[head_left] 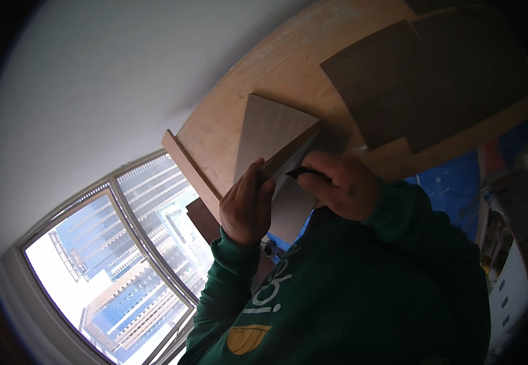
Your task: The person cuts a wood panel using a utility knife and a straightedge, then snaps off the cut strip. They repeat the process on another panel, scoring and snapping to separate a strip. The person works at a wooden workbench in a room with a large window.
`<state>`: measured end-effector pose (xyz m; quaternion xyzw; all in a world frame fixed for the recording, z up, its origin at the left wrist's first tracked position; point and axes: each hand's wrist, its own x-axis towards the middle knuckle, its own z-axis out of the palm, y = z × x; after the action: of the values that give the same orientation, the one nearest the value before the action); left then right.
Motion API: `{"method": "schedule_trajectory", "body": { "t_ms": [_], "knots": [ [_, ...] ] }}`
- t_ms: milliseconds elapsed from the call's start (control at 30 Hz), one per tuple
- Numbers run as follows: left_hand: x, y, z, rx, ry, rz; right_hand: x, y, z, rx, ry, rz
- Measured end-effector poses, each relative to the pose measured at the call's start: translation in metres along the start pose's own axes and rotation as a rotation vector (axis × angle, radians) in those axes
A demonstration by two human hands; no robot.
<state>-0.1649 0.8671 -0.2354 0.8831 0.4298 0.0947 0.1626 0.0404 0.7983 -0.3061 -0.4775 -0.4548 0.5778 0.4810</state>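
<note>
My left hand point(247, 204) is closed on the edge of a grey-brown wood-grain board point(292, 210), fingers on one side and thumb on the other. The board is tilted, its long narrow edge running up and away from me. Behind it, another light grey-brown panel point(270, 128) is visible on the wooden worktop. My right hand point(344, 185) is curled round a small black tool point(299, 173) close to the board's face. Most of this tool is hidden in the fist, so its exact kind does not show. Its tip lies near the board; whether they touch, I cannot tell.
Dark brown boards point(391, 79) lie overlapping on the pale wooden worktop point(288, 61) at the far right. A wooden strip point(192, 167) runs along its left edge. A window point(130, 255) fills the lower left. Blue sheeting point(449, 188) shows below the worktop at right.
</note>
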Motion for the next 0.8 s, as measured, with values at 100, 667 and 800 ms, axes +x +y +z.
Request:
{"method": "schedule_trajectory", "body": {
  "t_ms": [100,667,800],
  "knots": [
    [0.000,0.000,-0.001,-0.052,-0.013,-0.033,0.005,0.000,0.002,0.060,-0.013,-0.006],
    [0.001,-0.006,-0.004,-0.126,-0.024,-0.040,0.034,-0.008,0.014,0.298,0.030,0.070],
    [0.002,-0.004,-0.011,-0.155,-0.075,-0.112,0.043,-0.013,0.014,0.287,0.134,0.084]
  ]
}}
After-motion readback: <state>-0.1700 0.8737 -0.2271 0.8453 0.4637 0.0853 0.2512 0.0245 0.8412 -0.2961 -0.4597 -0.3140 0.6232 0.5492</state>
